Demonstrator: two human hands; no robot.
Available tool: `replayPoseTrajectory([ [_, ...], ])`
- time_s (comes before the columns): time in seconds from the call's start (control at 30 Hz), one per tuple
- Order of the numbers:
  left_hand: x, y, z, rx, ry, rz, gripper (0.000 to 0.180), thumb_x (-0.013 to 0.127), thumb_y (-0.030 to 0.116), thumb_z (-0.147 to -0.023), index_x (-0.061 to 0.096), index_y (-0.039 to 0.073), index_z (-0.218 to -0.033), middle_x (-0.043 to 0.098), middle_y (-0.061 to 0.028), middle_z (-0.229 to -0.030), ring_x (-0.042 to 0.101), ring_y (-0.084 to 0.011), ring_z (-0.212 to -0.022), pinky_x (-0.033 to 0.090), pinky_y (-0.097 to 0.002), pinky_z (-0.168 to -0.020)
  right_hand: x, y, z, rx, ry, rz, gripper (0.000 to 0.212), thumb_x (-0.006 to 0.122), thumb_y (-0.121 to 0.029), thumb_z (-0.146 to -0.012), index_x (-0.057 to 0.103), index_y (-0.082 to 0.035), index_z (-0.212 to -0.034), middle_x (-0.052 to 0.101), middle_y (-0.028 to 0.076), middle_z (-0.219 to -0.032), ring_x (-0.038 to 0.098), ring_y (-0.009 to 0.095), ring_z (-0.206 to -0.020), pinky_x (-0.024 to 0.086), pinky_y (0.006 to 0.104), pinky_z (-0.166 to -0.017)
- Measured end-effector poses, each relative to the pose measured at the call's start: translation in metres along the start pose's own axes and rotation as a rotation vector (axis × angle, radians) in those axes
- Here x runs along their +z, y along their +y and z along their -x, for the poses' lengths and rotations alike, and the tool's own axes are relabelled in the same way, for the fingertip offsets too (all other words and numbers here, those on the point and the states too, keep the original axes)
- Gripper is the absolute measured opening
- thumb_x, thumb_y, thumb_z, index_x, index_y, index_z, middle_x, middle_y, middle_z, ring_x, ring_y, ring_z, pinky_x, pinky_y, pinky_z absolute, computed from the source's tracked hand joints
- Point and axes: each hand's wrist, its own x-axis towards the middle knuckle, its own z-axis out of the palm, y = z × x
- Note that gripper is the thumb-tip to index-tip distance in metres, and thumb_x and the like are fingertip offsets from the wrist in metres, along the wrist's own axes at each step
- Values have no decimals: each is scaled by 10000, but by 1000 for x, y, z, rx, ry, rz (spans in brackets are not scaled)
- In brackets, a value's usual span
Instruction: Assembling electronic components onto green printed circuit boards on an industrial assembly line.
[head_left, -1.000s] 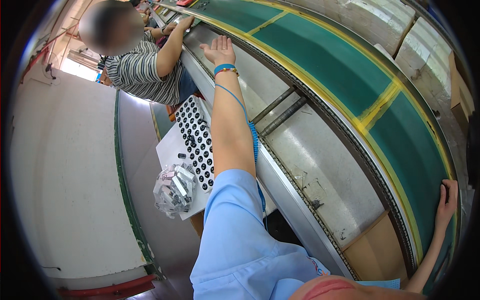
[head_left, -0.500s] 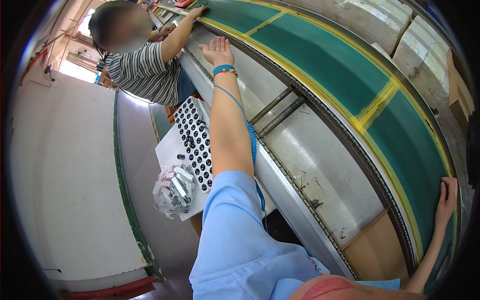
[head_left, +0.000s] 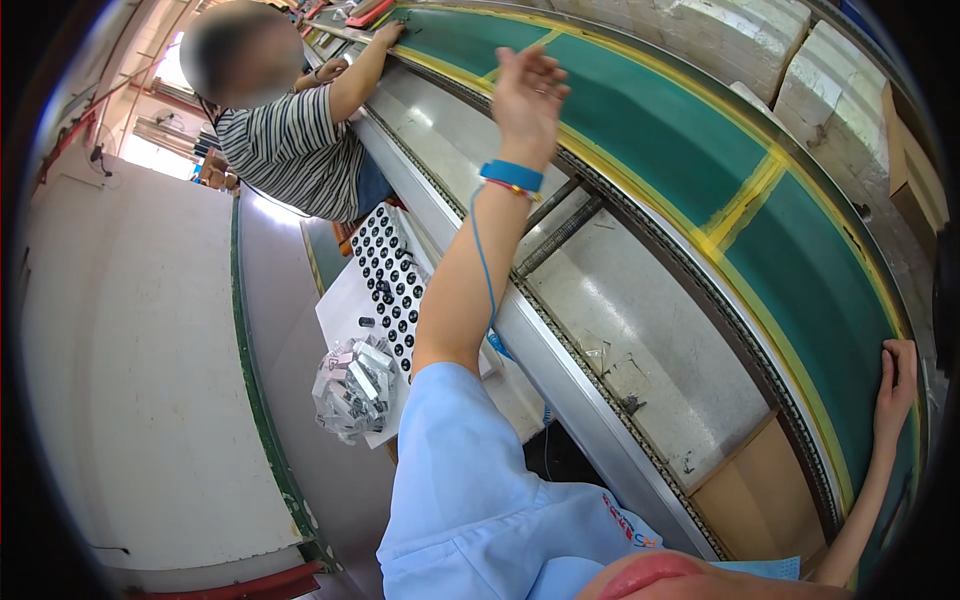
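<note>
My left hand [head_left: 527, 92] is raised over the edge of the green conveyor belt [head_left: 660, 130], fingers loosely spread, holding nothing. A blue wrist strap [head_left: 512, 175] with a thin cord runs down my forearm. My right hand [head_left: 896, 385] rests flat on the belt's near edge at the far right, fingers apart and empty. A white tray of black round parts [head_left: 388, 280] lies below my left arm.
A person in a striped shirt [head_left: 290, 145] stands further up the line, one arm reaching onto the belt. A clear bag of small metal parts [head_left: 352, 388] sits by the tray. A grey metal shelf [head_left: 640, 330] runs beneath the belt. Cardboard boxes [head_left: 850, 70] stand behind.
My left hand has lifted and moved right, from the grey shelf edge toward the green belt. The striped-shirt person leaned further in. My right hand stayed put.
</note>
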Motion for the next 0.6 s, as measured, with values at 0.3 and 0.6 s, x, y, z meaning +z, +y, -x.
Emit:
replayPoseTrajectory([
  [0.3,67,-35,70,-205,-470,-264,473,464,436,-972,609,-11,-1020,605,-68,-854,575,-144,-758,468,-261,-678,0,0,-1,-7,13,-9,61,468,19,-927,511,13,-970,491,101,-940,532,205,-885,399,240,-805],
  [0.6,70,-35,72,-241,-562,-340,441,479,403,-976,623,-12,-1011,608,-58,-847,575,-122,-742,480,-242,-684,-3,2,3,-3,3,-4,67,458,18,-936,508,12,-981,489,102,-938,530,207,-890,398,240,-809],
])
